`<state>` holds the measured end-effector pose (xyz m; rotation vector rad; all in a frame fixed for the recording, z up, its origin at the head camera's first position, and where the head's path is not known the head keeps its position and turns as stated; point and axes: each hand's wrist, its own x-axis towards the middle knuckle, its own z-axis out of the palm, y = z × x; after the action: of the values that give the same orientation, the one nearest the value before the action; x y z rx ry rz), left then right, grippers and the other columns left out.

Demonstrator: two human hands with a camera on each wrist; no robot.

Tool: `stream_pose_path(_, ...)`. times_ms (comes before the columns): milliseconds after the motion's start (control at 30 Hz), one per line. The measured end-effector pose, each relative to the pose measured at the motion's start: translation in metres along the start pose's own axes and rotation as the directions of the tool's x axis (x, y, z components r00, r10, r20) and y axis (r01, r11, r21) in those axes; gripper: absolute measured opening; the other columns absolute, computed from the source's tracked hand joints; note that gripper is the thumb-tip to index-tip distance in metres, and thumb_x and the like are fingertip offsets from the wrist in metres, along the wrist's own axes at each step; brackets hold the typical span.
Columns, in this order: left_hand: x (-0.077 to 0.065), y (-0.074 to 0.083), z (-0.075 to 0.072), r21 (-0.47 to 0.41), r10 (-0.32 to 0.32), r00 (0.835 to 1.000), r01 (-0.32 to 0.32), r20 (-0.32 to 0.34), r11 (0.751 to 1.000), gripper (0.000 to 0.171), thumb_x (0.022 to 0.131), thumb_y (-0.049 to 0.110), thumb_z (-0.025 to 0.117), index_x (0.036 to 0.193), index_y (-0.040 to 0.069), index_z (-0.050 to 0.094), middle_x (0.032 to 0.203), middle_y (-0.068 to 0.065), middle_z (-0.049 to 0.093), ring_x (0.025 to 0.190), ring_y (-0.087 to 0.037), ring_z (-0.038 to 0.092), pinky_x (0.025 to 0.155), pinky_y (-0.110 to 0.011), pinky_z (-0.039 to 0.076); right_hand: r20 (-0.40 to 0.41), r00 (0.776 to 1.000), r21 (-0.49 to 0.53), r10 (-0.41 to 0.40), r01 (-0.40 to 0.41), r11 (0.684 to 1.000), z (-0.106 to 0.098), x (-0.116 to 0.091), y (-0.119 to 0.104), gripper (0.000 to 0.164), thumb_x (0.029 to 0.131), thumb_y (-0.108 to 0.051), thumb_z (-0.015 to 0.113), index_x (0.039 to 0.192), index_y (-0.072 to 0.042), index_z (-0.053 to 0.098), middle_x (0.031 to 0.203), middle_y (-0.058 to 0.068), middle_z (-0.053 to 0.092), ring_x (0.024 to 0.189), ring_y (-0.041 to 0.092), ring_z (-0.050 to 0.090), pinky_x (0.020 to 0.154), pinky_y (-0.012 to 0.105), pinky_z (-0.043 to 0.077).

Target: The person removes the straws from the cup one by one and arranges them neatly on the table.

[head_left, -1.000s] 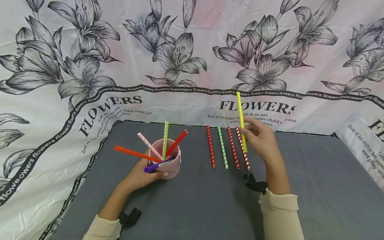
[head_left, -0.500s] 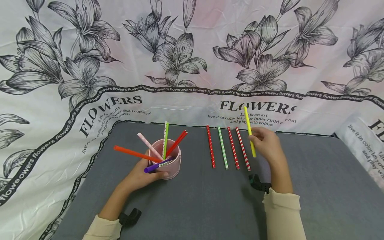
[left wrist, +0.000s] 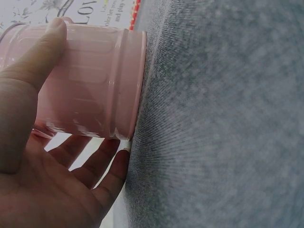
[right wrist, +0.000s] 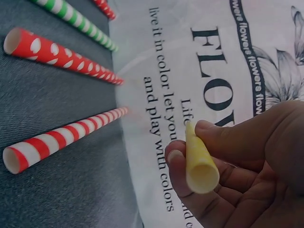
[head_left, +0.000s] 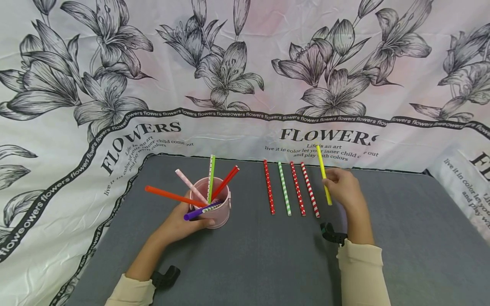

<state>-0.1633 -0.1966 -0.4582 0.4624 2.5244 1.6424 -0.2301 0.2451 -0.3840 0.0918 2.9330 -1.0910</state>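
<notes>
My right hand (head_left: 344, 187) pinches a yellow paper straw (head_left: 323, 175) between thumb and fingers, just right of a row of straws on the table. In the right wrist view the yellow straw (right wrist: 202, 171) points its hollow end at the camera. The row holds a red-and-white striped straw (head_left: 310, 190), a red dotted straw (head_left: 297, 189), a green striped straw (head_left: 284, 189) and another red dotted straw (head_left: 269, 187). With thumb and fingers around its side, my left hand (head_left: 181, 223) holds a small pink bucket (head_left: 219, 219); its base meets the table in the left wrist view.
Several straws lean out of the bucket, among them an orange straw (head_left: 172, 195), a purple straw (head_left: 195, 212) and a red straw (head_left: 227, 180). A flower-print cloth (head_left: 245, 93) rises behind the grey table (head_left: 260, 259).
The right hand has brought the yellow straw rightward and lower, from over the striped straw to a spot beside the row. My left hand and the bucket have stayed put.
</notes>
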Motion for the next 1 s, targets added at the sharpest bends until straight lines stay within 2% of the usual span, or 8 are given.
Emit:
stream_pose_path(367,0.0,0.001,0.0,-0.001,-0.006,1.0,0.006,0.004,1.0,0.08,0.081,0.026,0.084,0.147,0.021,0.039,0.136,-0.003,0.055,0.126,-0.031,0.05,0.098,-0.06,0.044,0.02,1.0,-0.047,0.013,-0.013,0.999,0.007,0.005,0.012,0.038,0.098,-0.008,0.061,0.129,0.014,0.055,0.113,0.031,0.064,0.098,0.043,0.063,0.079,0.053,0.052)
stream_pose_path(833,-0.001,0.001,0.0,-0.012,-0.01,1.0,0.01,0.002,1.0,0.081,0.08,0.026,0.084,0.147,0.023,0.039,0.137,-0.003,0.055,0.127,-0.031,0.049,0.099,-0.061,0.043,0.076,0.989,-0.085,0.126,-0.119,0.989,0.018,0.013,0.026,0.04,0.097,-0.008,0.061,0.129,0.014,0.054,0.116,0.032,0.062,0.098,0.041,0.062,0.083,0.055,0.05)
stream_pose_path(1000,0.0,0.002,-0.001,-0.017,0.011,1.0,-0.011,0.005,1.0,0.083,0.081,0.025,0.085,0.148,0.022,0.037,0.137,-0.003,0.054,0.126,-0.03,0.05,0.102,-0.062,0.04,0.081,0.988,-0.118,0.128,-0.118,0.986,0.021,0.013,0.028,0.041,0.095,-0.008,0.064,0.129,0.013,0.054,0.117,0.032,0.062,0.099,0.043,0.061,0.081,0.055,0.05)
